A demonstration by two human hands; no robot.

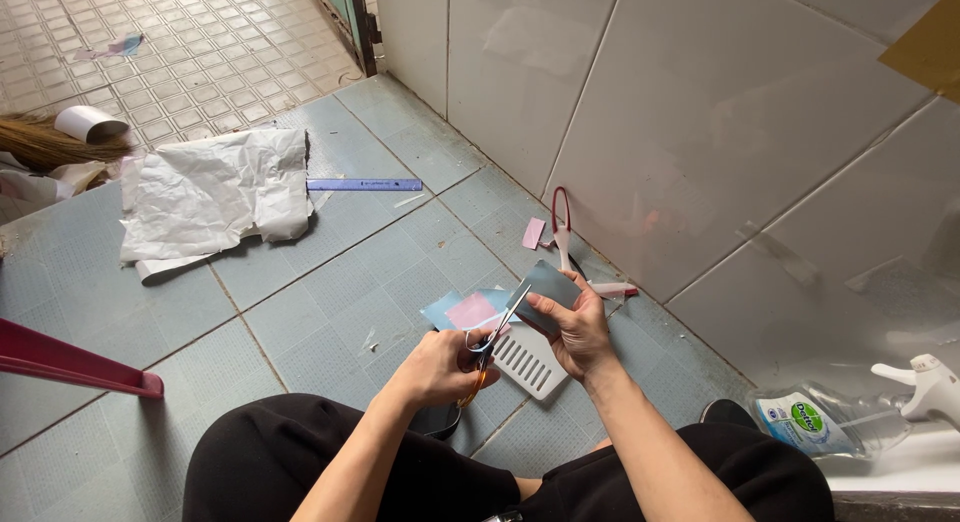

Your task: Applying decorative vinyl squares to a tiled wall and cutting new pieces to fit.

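Blue-grey floor tiles [330,282] meet a white tiled wall [700,132] where a person sits in black trousers. Left hand [440,367] has its fingers curled through the handles of a pair of scissors [492,340], whose blades stand slightly apart at the edge of a grey-blue sheet of paper [545,284]. Right hand [580,327] pinches that sheet between thumb and fingers, holding it above a white slotted drain cover [528,362]. Pink and blue paper pieces [470,310] lie just beside. Farther off lie a red-handled tool [561,222], a blue ruler [364,184], crumpled white paper [215,192] and a spray bottle [850,417].
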